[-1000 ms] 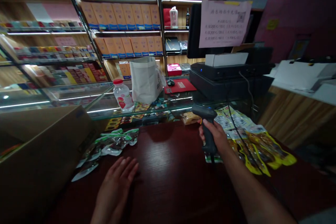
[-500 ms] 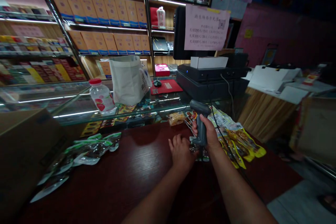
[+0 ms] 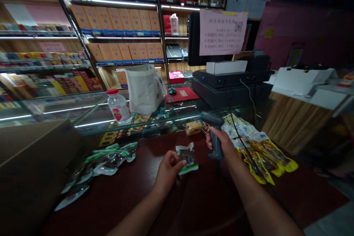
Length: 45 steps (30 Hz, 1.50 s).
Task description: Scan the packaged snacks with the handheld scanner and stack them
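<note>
My right hand [image 3: 221, 142] is wrapped round the grip of a dark grey barcode scanner [image 3: 214, 136], its head tilted up to the left over the brown tabletop [image 3: 132, 188]. My left hand [image 3: 169, 167] has its fingers curled and pinches the left edge of a small clear vacuum packet [image 3: 188, 158] with dark food inside and a green strip. This packet lies to the left of the scanner. Yellow-edged food packets [image 3: 265, 151] are spread right of my right hand. Behind the scanner lies a tan wrapped snack [image 3: 193, 127].
Green-edged packets [image 3: 110, 156] lie at left beside a cardboard box [image 3: 35, 166]. A glass counter behind holds a red-capped bottle [image 3: 119, 107], a white bag [image 3: 143, 90] and a black till [image 3: 232, 86]. The scanner's cable [image 3: 243, 143] runs past the yellow packets.
My left hand has moved left and closed its fingers, and the small packet has come with it from beneath the scanner. My right hand still grips the scanner. The view has shifted slightly left.
</note>
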Motion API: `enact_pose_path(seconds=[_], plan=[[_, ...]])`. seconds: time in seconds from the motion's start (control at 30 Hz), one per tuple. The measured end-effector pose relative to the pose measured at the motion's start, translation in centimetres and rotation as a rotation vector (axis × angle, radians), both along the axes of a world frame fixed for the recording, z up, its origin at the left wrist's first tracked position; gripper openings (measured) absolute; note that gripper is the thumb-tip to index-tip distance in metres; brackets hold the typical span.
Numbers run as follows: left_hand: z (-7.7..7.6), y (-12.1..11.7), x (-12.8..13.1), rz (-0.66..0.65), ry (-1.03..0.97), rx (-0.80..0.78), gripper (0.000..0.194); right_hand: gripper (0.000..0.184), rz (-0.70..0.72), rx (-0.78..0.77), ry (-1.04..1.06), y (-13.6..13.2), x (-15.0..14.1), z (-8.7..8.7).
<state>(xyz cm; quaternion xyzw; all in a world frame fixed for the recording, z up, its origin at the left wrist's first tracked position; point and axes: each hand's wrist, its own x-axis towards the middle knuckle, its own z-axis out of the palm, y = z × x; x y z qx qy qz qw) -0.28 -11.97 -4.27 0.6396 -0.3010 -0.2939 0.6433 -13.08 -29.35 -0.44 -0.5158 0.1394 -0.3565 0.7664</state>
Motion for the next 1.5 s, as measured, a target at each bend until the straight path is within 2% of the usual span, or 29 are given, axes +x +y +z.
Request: enact_pose_path(seconds=[0.13,0.33,0.43,0.57,0.8,0.97,1.03,1.13,1.33,1.5], plan=[[1.2,2.7,1.0,0.064,0.239,-0.068,0.062,0.055,0.042,-0.078,0.125,1.4,1.0,-1.0],[0.9,2.8,1.6,-0.004,0.341,-0.206,0.063,0.058,0.11,-0.198,0.327,4.1,2.1,-1.9],[0.6,2.5,1.4,0.014,0.366,-0.235,0.063,0.057,0.104,-0.234,0.385,5.2,2.4,-2.0],[0.8,2.6,1.0,0.014,0.363,-0.231,0.067,0.049,0.075,-0.268,0.398,5.8,2.6,-2.3],[0.2,2.8,3.0,0.035,0.248,-0.059,0.049,0.047,0.093,-0.34,0.451,4.8,2.0,-2.2],[-0.4,2.7,3.7,-0.012,0.115,-0.058,0.038,0.05,0.022,-0.397,0.485,3.6,1.7,-2.4],[-0.2,2.7,3.7,-0.011,0.105,-0.005,0.04,0.049,0.004,-0.409,0.488,3.5,1.8,-2.5],[0.2,2.9,3.7,0.061,0.109,0.071,0.047,0.048,-0.006,-0.414,0.488,3.6,1.9,-2.5],[0.6,3.1,4.8,0.382,0.242,-0.054,0.062,0.047,-0.007,-0.435,0.467,4.7,1.6,-1.8],[0.3,3.1,5.1,0.424,0.296,-0.098,0.063,0.053,0.064,-0.492,0.463,5.5,1.4,-1.5]])
